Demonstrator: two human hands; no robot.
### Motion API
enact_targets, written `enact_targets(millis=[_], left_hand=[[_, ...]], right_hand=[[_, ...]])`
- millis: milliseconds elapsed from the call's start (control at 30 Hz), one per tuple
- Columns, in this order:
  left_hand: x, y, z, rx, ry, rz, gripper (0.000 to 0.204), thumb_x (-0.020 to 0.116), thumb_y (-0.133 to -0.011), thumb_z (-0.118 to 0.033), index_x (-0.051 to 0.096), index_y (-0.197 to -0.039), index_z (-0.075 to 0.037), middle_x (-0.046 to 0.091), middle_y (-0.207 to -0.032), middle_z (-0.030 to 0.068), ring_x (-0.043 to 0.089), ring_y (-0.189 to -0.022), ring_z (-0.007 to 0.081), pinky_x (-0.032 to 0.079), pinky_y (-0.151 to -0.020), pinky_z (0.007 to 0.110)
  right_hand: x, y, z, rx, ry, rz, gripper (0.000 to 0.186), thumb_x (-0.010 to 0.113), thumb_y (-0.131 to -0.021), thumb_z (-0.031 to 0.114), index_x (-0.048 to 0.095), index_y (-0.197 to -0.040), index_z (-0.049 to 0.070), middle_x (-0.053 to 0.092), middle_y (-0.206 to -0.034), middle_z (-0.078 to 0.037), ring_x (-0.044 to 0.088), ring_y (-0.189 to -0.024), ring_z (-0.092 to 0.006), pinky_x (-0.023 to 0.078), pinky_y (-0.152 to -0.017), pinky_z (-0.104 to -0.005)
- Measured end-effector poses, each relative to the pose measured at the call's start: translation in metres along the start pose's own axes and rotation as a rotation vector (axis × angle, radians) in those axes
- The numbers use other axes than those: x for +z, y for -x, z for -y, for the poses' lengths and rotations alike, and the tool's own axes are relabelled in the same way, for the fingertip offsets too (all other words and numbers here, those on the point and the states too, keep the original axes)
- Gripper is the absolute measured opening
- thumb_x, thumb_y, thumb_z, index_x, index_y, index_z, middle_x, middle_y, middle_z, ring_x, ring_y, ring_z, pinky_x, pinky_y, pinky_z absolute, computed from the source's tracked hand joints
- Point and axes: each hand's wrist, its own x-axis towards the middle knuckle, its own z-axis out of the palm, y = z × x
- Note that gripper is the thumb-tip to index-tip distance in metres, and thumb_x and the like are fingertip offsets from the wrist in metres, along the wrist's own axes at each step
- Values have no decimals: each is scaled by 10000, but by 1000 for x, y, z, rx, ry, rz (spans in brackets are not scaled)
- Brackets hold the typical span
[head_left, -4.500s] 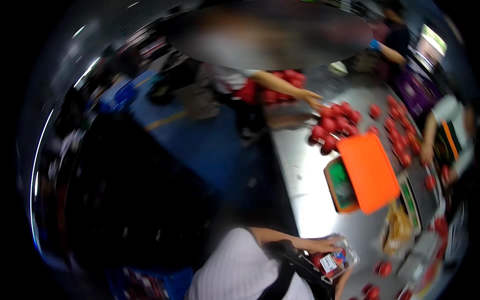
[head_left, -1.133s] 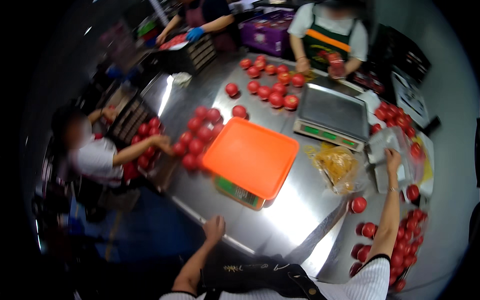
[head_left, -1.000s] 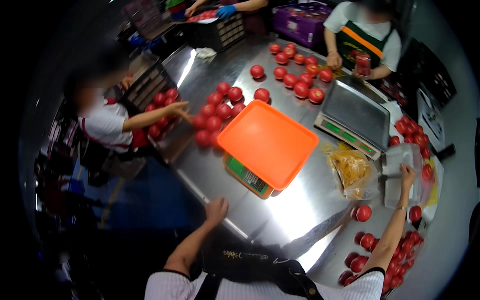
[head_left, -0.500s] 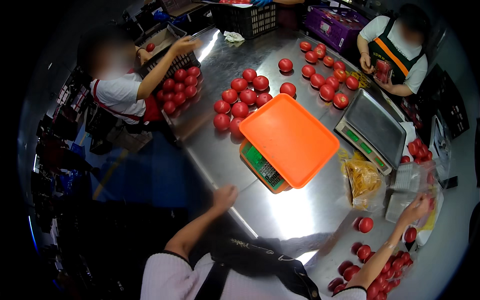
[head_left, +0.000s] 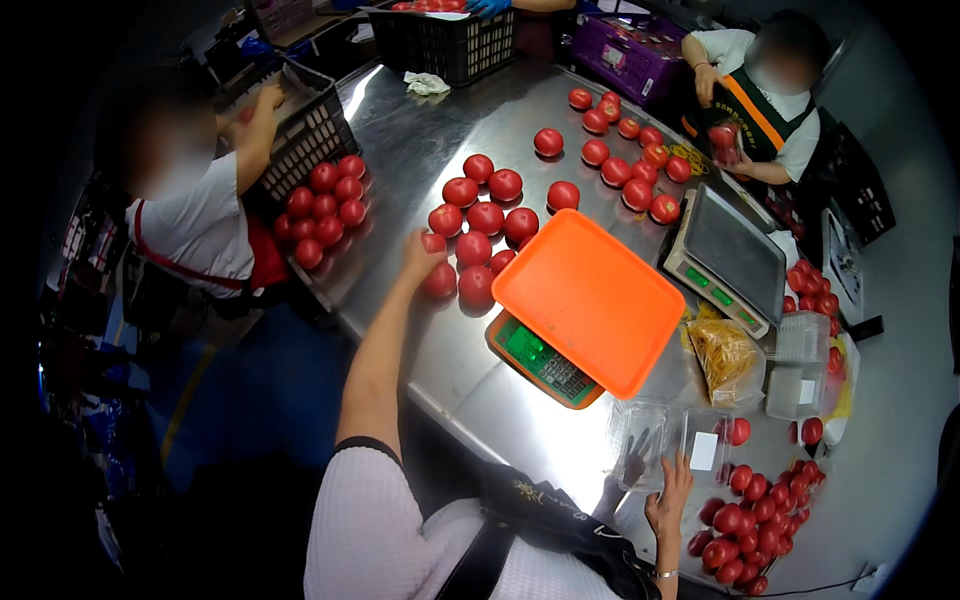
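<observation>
My left hand (head_left: 420,258) reaches to the left edge of a loose group of red tomatoes, its fingers curled round one tomato (head_left: 433,243). Other tomatoes (head_left: 485,218) lie just beyond and beside it on the steel table (head_left: 455,370). Low on the right, my right hand (head_left: 668,500) has its fingers stretched out against the near edge of a clear plastic clamshell box (head_left: 640,425). That box lies open and shows a white label (head_left: 704,451). Between my hands stands an orange scale (head_left: 545,365) with an orange tray (head_left: 590,300) on top.
A second scale (head_left: 735,250), a bag of yellow rubber bands (head_left: 722,355) and stacked clear boxes (head_left: 797,365) stand right. More tomatoes (head_left: 750,530) lie lower right. Co-workers stand at left (head_left: 195,240) and far right (head_left: 800,100). Black crate (head_left: 310,135) and purple crate (head_left: 625,55) border the table.
My left hand has moved forward from the table's near edge to the tomatoes and grasped one. My right hand has come back from the stacked boxes, and a clear box now lies before me.
</observation>
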Motion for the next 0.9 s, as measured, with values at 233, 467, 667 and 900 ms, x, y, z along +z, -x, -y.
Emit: enact_targets(millis=[233, 467, 667, 900], left_hand=[[-17, -9, -4, -163, 559, 170, 584, 786, -657, -161, 483, -1140, -35, 595, -1030, 130, 594, -961, 263, 503, -804, 356], [-85, 36, -82, 56, 794, 281, 514, 780, -737, -141, 483, -1140, -23, 594, -943, 67, 580, -745, 128, 479, -633, 261], [-90, 69, -119, 319, 395, 96, 618, 832, -670, -217, 494, -1153, -32, 561, -997, 122, 575, -914, 266, 466, -802, 371], [-68, 95, -128, 451, 412, -8, 644, 829, -599, -62, 490, -1147, -49, 503, -1020, 137, 539, -934, 318, 467, -792, 398]], right_hand=[[-7, -60, 105, 33, -311, -247, 462, 490, -771, -84, 516, -1227, -12, 484, -1301, -212, 537, -1139, -336, 418, -969, -402], [27, -202, 277, -169, -864, -13, 392, 558, -899, 63, 482, -1280, 6, 512, -1249, -161, 582, -1071, -246, 467, -909, -340], [66, -260, 364, -92, -1367, 178, 633, 596, -923, 213, 260, -1427, 30, 463, -1281, -174, 524, -1121, -213, 431, -935, -315], [65, -259, 360, 24, -1626, 257, 646, 577, -932, 326, 256, -1432, 73, 384, -1345, -136, 409, -1229, -199, 348, -1015, -298]])
